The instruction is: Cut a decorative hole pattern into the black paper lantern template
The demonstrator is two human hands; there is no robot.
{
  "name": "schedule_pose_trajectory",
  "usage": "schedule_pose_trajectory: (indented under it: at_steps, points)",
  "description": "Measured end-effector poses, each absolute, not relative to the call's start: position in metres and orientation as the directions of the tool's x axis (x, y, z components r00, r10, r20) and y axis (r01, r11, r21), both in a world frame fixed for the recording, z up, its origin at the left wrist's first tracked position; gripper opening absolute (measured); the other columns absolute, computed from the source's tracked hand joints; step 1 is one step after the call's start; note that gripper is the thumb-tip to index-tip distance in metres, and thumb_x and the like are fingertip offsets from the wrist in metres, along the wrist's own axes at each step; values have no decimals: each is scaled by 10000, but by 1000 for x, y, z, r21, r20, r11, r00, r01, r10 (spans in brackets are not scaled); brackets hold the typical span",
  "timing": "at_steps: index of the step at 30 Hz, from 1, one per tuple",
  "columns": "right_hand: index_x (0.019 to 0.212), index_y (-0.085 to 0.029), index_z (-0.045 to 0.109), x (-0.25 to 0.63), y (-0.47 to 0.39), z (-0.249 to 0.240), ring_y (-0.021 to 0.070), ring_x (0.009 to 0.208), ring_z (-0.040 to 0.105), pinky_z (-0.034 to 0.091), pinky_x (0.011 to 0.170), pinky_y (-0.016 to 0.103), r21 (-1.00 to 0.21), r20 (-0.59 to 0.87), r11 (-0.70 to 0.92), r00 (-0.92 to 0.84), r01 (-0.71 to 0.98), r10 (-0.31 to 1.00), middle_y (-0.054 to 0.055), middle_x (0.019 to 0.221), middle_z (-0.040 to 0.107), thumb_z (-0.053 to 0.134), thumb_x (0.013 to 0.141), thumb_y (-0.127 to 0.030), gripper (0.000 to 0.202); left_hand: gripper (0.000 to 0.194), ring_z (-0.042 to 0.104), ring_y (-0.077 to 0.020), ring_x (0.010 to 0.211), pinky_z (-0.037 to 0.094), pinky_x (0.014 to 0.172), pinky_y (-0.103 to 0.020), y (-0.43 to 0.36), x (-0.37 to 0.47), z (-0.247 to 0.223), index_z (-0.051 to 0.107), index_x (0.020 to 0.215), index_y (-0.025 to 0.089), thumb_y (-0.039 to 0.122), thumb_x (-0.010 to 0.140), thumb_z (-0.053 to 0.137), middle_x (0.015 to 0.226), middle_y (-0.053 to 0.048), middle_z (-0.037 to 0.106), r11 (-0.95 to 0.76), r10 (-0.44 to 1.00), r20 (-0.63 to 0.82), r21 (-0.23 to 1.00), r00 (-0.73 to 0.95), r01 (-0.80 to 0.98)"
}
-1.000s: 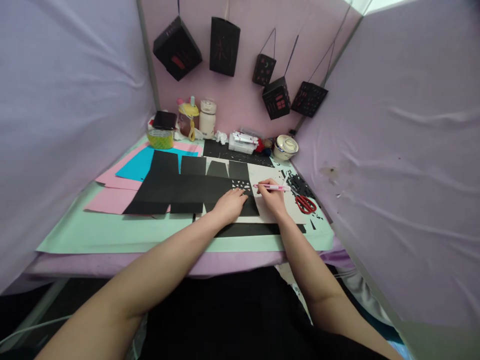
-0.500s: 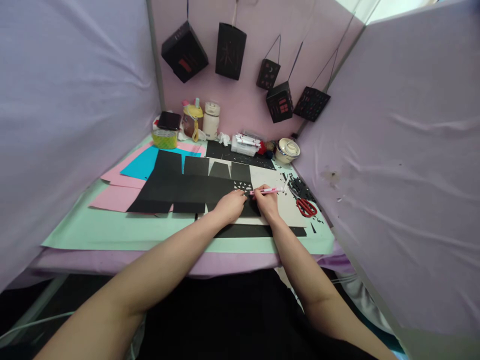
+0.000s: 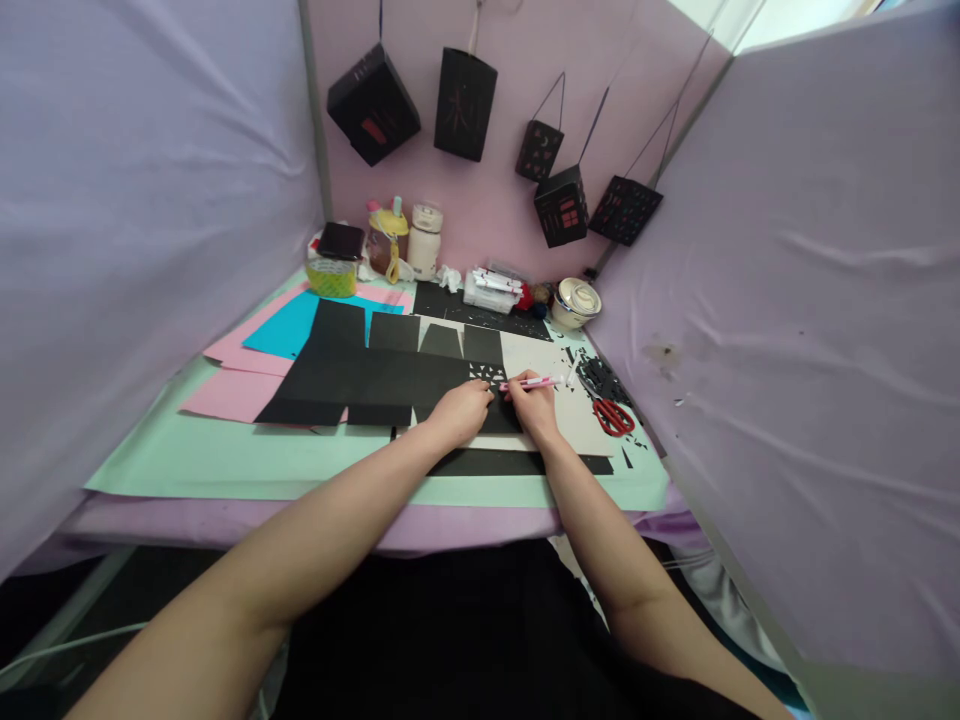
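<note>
A large black card sheet with flaps along its edges lies across the work surface. Small cut-out holes pattern its right part, with white showing through. My left hand rests on the black card just below these holes, fingers laid down and holding nothing. In my right hand is a slim pink-and-white craft knife, gripped like a pen, with its tip end at the card close to my left fingertips. The blade itself is too small to make out. White board shows under the card's right side.
Red-handled scissors and black paper scraps lie at the right. Pink and blue sheets are at left. Behind stand a tape roll, bottle, box of pens and bowl. Black paper lanterns hang above.
The whole view has shifted very slightly. Both hands and the craft knife stay at nearly the same place on the black card.
</note>
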State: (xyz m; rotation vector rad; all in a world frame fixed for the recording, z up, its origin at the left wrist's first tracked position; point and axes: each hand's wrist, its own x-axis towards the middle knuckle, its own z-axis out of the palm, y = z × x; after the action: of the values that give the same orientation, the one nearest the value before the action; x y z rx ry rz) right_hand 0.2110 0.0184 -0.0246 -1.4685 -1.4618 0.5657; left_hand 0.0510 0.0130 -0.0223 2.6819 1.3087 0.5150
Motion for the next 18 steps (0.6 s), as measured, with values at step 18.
schedule_pose_trajectory:
  at_steps: [18]
  points:
    - [631, -226, 465, 207, 12, -28, 137, 572, 459, 361, 583, 263, -669, 472, 345, 17, 659, 882, -22, 600, 532, 507, 783, -329, 188, 267, 589, -238, 1106, 457, 975, -326, 10, 55, -23, 693, 952, 126, 106, 886, 436, 1157, -131, 649, -602, 797, 228, 224, 559, 766]
